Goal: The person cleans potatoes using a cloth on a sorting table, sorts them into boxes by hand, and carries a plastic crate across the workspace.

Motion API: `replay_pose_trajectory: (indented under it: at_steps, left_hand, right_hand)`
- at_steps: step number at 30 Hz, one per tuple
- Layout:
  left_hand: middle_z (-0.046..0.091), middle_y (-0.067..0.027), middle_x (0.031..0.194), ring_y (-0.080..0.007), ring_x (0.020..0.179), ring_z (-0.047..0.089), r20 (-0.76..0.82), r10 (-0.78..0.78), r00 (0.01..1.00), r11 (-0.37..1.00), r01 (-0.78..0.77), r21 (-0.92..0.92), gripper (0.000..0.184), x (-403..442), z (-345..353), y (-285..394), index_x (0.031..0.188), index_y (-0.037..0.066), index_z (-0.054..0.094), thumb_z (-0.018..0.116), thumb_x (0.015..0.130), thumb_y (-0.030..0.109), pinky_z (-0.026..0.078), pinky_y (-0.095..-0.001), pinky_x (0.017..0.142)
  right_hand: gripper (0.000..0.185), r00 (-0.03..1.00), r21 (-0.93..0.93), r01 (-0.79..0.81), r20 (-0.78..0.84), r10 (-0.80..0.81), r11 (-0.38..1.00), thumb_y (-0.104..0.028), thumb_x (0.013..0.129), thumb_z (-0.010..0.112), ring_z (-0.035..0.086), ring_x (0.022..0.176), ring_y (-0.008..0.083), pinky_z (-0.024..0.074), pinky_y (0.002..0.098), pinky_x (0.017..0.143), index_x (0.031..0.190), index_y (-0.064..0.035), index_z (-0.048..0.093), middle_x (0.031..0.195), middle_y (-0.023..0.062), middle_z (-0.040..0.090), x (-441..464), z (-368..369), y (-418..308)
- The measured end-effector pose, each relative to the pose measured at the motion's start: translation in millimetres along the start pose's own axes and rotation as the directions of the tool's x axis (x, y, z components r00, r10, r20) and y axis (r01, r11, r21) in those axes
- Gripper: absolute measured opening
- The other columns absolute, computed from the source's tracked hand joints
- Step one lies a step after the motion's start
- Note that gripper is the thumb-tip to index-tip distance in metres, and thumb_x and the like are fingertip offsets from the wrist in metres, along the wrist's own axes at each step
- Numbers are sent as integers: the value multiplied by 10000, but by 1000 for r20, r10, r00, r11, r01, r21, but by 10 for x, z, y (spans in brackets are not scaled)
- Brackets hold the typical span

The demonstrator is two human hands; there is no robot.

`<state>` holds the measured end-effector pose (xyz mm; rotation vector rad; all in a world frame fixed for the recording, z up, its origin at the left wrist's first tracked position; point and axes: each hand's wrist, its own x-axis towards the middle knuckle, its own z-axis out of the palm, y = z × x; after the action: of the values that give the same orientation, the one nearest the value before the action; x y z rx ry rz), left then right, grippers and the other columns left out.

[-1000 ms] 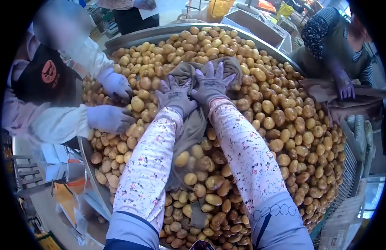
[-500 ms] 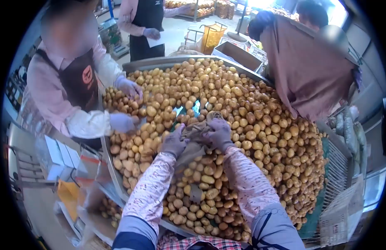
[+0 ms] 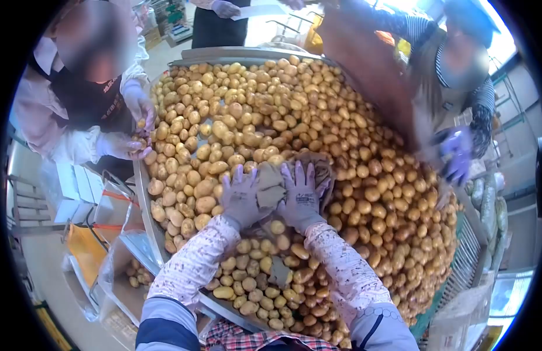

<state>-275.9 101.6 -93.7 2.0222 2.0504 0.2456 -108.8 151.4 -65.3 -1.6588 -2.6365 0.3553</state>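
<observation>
My left hand (image 3: 241,198), in a grey-purple glove, lies flat with fingers spread on the heap of potatoes (image 3: 376,193). Beside it my right hand (image 3: 301,196), gloved the same way, presses flat with its fingers stretched out. A crumpled grey-brown cloth (image 3: 271,188) lies between the two hands and reaches out beyond the right one. Both hands touch this cloth; part of it is hidden under the right hand. Smaller potatoes and a grey scrap (image 3: 279,271) lie between my forearms.
A metal-rimmed sorting table (image 3: 143,202) carries the potatoes. At left, a co-worker's gloved hands (image 3: 133,126) hold small potatoes at the rim. Across at right, another person handles a large brown cloth (image 3: 373,64). Lined boxes (image 3: 127,248) stand at lower left.
My fingers have opened from the bunched cloth and now lie flat. The left co-worker's hands have drawn back to the rim. The large brown cloth at right has swung left, blurred.
</observation>
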Motion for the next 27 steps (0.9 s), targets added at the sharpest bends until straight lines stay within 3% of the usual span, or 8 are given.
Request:
replay_pose_trajectory:
  at_steps: [9,13,14,16,17,19,23,27]
  left_hand:
    - [259,-99,1591,-371,1502,90,129,-377,917,924,383,-20,880,451,-153,137,1487,210,404,652,763,644,104,-636,1165]
    - [280,-101,1581,-379,1490,121,56,-228,972,969,233,-79,930,-270,78,263,1499,127,377,662,761,617,118,-568,1187]
    - [385,-100,1533,-377,1468,212,-81,-185,979,979,176,-103,719,-378,198,261,1421,172,509,632,825,555,139,-543,1191]
    - [473,-96,1457,-378,1407,317,-110,-58,992,960,25,-278,525,-598,77,167,1310,171,593,622,846,415,183,-539,1173]
    - [517,-93,1420,-379,1376,369,-121,-2,993,929,-43,-367,435,-750,36,133,1255,171,636,617,857,345,205,-536,1163]
    - [559,-77,1385,-364,1358,406,-177,-6,984,854,-87,-513,368,-1120,-238,180,1221,166,670,599,875,272,219,-548,1157]
    - [493,-163,1442,-431,1385,354,-328,83,941,943,-181,-281,436,-1793,-526,353,1292,212,645,593,873,323,197,-569,1165]
    - [401,-260,1481,-501,1381,321,-263,-95,960,993,73,-94,530,-1669,72,221,1413,241,532,543,888,315,194,-570,1167]
  right_hand:
    - [953,985,40,-103,143,96,994,-601,767,657,7,1524,364,-31,632,1172,1570,-312,231,1647,177,68,795,148,51]
    - [569,982,26,167,-93,-164,986,-284,787,660,392,1398,310,213,561,1159,1334,-169,551,1430,170,487,47,418,232]
    - [480,974,166,190,-158,-164,968,-215,767,657,466,1300,304,294,512,1098,1236,-139,589,1310,157,548,-106,361,281]
    - [315,948,422,261,-280,-149,868,-76,726,651,615,1106,293,456,414,975,1040,-79,666,1068,129,669,-351,221,348]
    - [196,978,751,182,-208,-35,634,-8,736,619,649,862,219,505,307,776,919,-28,686,882,68,682,-587,-157,198]
    - [191,990,937,-95,54,131,336,2,748,603,603,821,118,492,268,754,927,5,671,885,22,665,-965,-571,169]
    - [396,779,220,462,-564,-274,859,-180,697,704,555,1188,364,407,511,1012,1073,-63,660,1185,176,620,-1555,-551,81]
    - [829,978,-60,197,-52,-200,979,-422,666,720,85,1441,541,136,653,1131,1430,-206,481,1579,266,156,-1466,244,-121]
